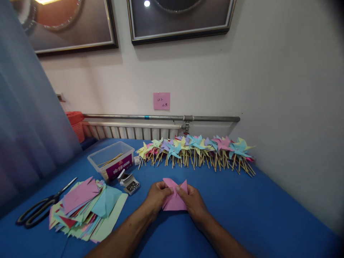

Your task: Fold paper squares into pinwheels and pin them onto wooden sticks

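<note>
Both hands hold one pink paper square (175, 203), its cut corners partly bent up, just above the blue surface. My left hand (157, 196) pinches its left side, thumb on top. On the right side my right hand (194, 201) grips it, the thumb pressing near the middle. Fingers under the paper are hidden. To the left lies a pile of cut coloured paper (87, 211), with a pink sheet on top. An open small box of metal pins (131, 186) sits between the pile and the clear plastic tub (110, 152), which has thin wooden sticks inside.
Black-handled scissors (44, 208) lie left of the paper pile. Many finished paper pinwheels (196, 147) on sticks line the back of the blue-covered table (242, 215). Behind are a radiator (129, 132), a metal pipe (166, 117) and a red basket (76, 125). A blue curtain (29, 107) hangs left.
</note>
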